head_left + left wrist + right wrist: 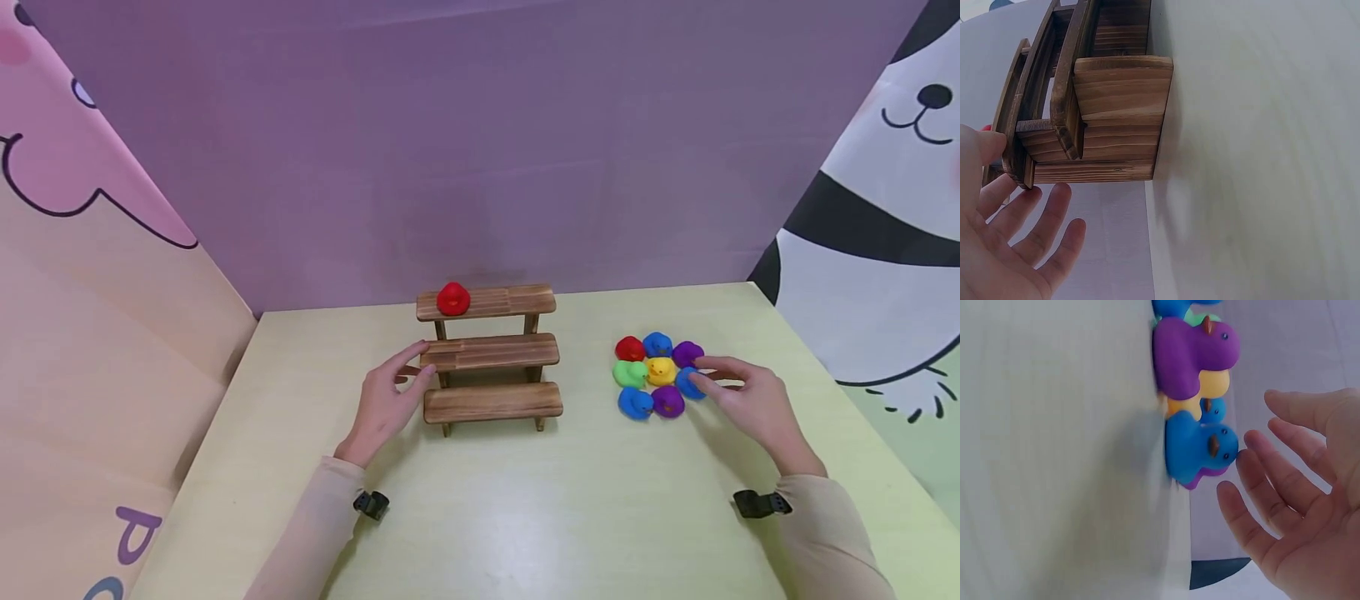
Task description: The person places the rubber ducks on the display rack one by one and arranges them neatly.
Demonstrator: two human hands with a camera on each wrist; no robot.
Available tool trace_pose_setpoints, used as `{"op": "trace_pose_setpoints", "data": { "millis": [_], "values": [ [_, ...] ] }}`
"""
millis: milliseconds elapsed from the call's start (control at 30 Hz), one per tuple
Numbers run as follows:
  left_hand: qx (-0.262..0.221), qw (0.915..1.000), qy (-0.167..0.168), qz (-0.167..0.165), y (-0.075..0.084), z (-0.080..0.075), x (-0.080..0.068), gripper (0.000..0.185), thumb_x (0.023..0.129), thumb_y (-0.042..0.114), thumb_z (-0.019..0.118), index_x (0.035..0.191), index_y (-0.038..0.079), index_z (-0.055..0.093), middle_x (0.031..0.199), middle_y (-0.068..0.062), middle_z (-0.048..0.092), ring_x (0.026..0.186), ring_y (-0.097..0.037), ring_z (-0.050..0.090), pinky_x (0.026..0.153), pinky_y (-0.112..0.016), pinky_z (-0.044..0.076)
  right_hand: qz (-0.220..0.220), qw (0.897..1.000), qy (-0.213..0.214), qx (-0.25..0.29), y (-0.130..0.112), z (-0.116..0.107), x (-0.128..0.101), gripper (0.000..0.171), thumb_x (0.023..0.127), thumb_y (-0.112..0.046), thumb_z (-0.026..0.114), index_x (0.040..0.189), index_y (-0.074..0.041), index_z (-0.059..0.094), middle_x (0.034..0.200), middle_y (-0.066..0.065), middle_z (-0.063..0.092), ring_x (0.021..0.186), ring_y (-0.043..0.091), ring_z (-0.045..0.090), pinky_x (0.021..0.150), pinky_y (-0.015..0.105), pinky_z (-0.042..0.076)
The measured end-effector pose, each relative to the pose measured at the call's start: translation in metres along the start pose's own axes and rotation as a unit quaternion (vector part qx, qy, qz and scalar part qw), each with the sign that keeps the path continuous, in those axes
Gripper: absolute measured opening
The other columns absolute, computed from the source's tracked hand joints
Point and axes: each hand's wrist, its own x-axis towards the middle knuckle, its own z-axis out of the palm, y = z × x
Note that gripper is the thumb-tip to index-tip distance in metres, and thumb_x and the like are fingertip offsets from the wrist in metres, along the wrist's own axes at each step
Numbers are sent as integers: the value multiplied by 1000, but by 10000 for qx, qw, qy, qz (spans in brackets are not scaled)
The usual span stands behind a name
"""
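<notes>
A wooden three-tier stand sits mid-table, with a red duck on the left end of its top tier. My left hand is open at the left end of the middle tier, fingers spread; in the left wrist view the left hand has its thumb against the stand. To the right lies a cluster of several rubber ducks, among them a yellow duck in the centre. My right hand is open, fingertips at a blue duck. In the right wrist view that blue duck stands just off the straight fingers.
The cluster also holds a red duck, a green duck and a purple duck. The pale yellow table is walled by a purple backdrop behind and cartoon panels on both sides.
</notes>
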Motion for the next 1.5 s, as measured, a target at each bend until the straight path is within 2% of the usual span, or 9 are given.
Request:
{"op": "trace_pose_setpoints", "data": {
  "millis": [100, 333, 600, 767, 967, 1167, 1267, 1400, 1500],
  "values": [
    [0, 10000, -9, -8, 0, -1, 0, 44, 105, 26, 69, 148, 17, 65, 152, -3, 65, 110, -30, 76, 103, -53, 58, 32, 10000, 42, -33, 6, 0, 1, 51, 106, -40, 67, 140, -3, 68, 135, 30, 69, 116, 49, 66, 72, 9, 46],
    [-64, 10000, 34, 60, 0, 0, 0, 44, 105, 26, 69, 147, 16, 66, 152, -4, 64, 108, -30, 76, 102, -55, 58, 193, 9996, -173, -106, 10, 1, 5, 54, 106, -42, 66, 142, -1, 65, 134, 32, 68, 123, 50, 58, 81, 37, 46],
    [-72, 9999, 73, 61, 0, 1, 0, 43, 105, 26, 69, 147, 16, 66, 152, -4, 65, 107, -29, 76, 101, -55, 58, 424, 9966, -696, -68, 15, -2, 9, 59, 107, -45, 64, 146, 0, 60, 144, 33, 59, 128, 51, 52, 84, 43, 49],
    [-61, 9999, 73, 54, 1, 2, 1, 44, 105, 27, 69, 147, 16, 66, 152, -3, 65, 108, -29, 76, 102, -55, 58, 413, 9955, -855, -52, 16, -4, 9, 59, 106, -40, 66, 148, 1, 58, 147, 35, 57, 131, 54, 49, 88, 51, 50],
    [-94, 9999, 96, 96, 0, 1, 0, 43, 105, 26, 69, 147, 16, 66, 152, -4, 65, 107, -30, 77, 101, -57, 58, 336, 9954, -895, -73, 16, -4, 9, 58, 106, -38, 67, 148, 2, 58, 147, 35, 56, 132, 54, 50, 89, 50, 51],
    [-59, 9999, 74, 77, 0, 1, 0, 44, 105, 26, 69, 147, 17, 66, 152, -4, 65, 108, -29, 76, 101, -55, 58, 344, 9951, -919, -138, 14, -5, 10, 61, 106, -42, 66, 147, 2, 60, 145, 36, 57, 129, 54, 51, 85, 45, 51],
    [-55, 9999, 88, 120, -1, 1, 0, 43, 105, 26, 69, 147, 16, 66, 152, -4, 65, 108, -29, 76, 101, -55, 58, 366, 9951, -906, -155, 14, -7, 11, 63, 106, -45, 65, 147, 1, 60, 145, 36, 58, 130, 54, 50, 86, 48, 51],
    [-65, 9998, 101, 150, -1, 1, 0, 43, 105, 26, 69, 147, 16, 66, 152, -4, 65, 107, -29, 77, 100, -55, 58, 383, 9967, -707, -144, 12, -9, 11, 65, 105, -49, 66, 147, 0, 60, 142, 34, 61, 128, 53, 52, 85, 48, 51],
    [-76, 9998, 97, 131, 0, 1, 0, 44, 104, 26, 69, 147, 16, 66, 152, -4, 65, 107, -29, 77, 100, -53, 59, 329, 9981, -496, -166, 9, -12, 12, 65, 104, -50, 67, 146, 0, 62, 137, 33, 64, 124, 50, 56, 81, 41, 49]
  ]
}}
